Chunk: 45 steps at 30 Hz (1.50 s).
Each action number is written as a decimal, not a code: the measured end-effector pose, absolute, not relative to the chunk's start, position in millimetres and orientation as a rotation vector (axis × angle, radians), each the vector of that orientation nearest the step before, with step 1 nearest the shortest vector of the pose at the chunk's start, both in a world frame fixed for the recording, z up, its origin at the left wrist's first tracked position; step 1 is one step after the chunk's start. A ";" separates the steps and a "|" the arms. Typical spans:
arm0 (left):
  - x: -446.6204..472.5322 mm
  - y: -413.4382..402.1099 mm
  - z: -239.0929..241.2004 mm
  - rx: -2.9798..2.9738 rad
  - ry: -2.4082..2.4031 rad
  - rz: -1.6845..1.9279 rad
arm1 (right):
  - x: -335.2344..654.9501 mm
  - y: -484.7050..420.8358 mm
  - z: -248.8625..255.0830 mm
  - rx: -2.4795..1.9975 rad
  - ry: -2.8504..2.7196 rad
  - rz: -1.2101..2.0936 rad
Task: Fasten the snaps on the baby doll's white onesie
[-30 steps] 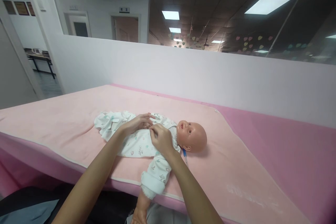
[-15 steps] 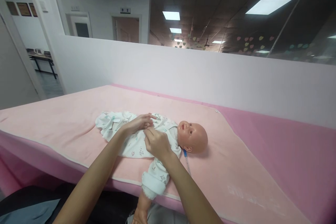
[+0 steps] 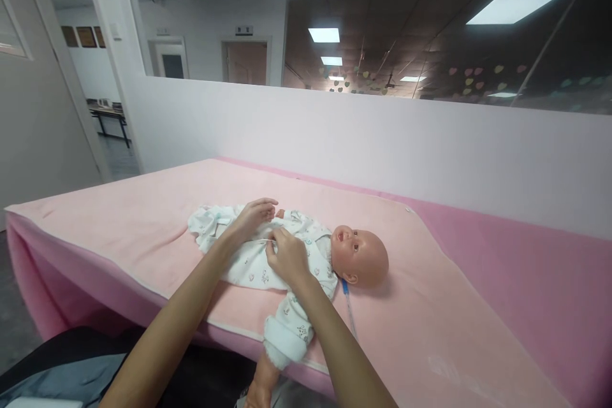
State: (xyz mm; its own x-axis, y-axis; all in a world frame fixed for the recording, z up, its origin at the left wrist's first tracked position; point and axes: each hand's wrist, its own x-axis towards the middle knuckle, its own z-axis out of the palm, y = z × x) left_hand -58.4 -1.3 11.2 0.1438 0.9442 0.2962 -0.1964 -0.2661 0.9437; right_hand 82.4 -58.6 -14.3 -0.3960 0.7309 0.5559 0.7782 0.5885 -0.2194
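Observation:
A baby doll [image 3: 361, 258] lies on its back, head to the right, in a white printed gown [image 3: 253, 271]. One doll arm hangs over the near table edge, its sleeve cuff [image 3: 287, 339] folded back. My right hand [image 3: 288, 258] is pinched at the gown's front, on a thin white cloth tie [image 3: 259, 241] that runs to the left. Just above the doll's belly, my left hand [image 3: 257, 215] is loosely curved, its fingers apart and nothing seen in them. The doll's other hand [image 3: 280, 213] shows beyond my fingers.
A pink blanket [image 3: 430, 325] covers the table. Beside the doll's neck lies a thin clear strip with a blue end [image 3: 345, 287]. A low white wall [image 3: 382, 140] with glass above stands along the far side. The table's near edge borders my lap.
My left hand has lifted and come away from my right hand, its fingers opening. My right hand stays pinched at the gown's front. The camera view has shifted slightly.

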 end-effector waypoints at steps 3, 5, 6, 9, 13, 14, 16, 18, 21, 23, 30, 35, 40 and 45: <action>-78.7 -15.3 13.3 1.647 0.971 1.253 | 82.5 -58.3 -15.4 -1.215 -2.146 -0.072; -90.5 -26.6 10.1 1.809 1.042 1.078 | 81.9 -57.8 -15.8 -1.207 -2.140 -0.069; -94.8 -31.9 7.4 1.872 1.063 1.008 | 81.5 -57.6 -16.1 -1.202 -2.142 -0.071; -100.3 -44.2 -2.6 2.066 1.124 0.936 | 80.8 -57.7 -17.2 -1.194 -2.164 -0.099; -95.6 -49.1 -12.9 2.275 1.186 1.006 | 81.1 -58.3 -18.0 -1.203 -2.214 -0.145; -94.0 -48.7 -14.6 2.294 1.202 1.030 | 81.3 -58.4 -17.9 -1.205 -2.221 -0.152; -91.4 -47.7 -17.3 2.303 1.243 1.080 | 81.6 -58.6 -17.3 -1.203 -2.231 -0.164; -89.7 -47.1 -19.2 2.292 1.284 1.124 | 81.7 -58.8 -16.6 -1.202 -2.242 -0.175; -88.0 -47.7 -20.5 2.267 1.325 1.159 | 81.5 -59.1 -15.7 -1.214 -2.262 -0.180; -86.5 -48.3 -21.0 2.265 1.335 1.179 | 81.3 -59.2 -15.5 -1.221 -2.263 -0.181; -80.4 -48.9 -24.9 2.303 1.368 1.280 | 80.7 -58.4 -16.4 -1.224 -2.230 -0.192; -81.6 -47.1 -25.8 2.170 1.266 1.267 | 80.7 -57.9 -16.4 -1.219 -2.242 -0.188; -85.7 -43.3 -24.6 1.989 1.144 1.239 | 81.3 -58.8 -16.8 -1.232 -2.240 -0.202; -86.1 -41.3 -22.1 1.925 1.129 1.218 | 80.7 -59.8 -17.3 -1.264 -2.252 -0.206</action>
State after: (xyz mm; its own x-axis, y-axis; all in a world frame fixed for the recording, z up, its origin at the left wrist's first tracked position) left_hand -86.1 -41.3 -22.1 0.2206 0.8842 0.4117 0.3439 -0.4656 0.8155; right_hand 80.7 -59.8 -17.3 -0.4111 0.7437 0.5271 0.8271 0.5474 -0.1273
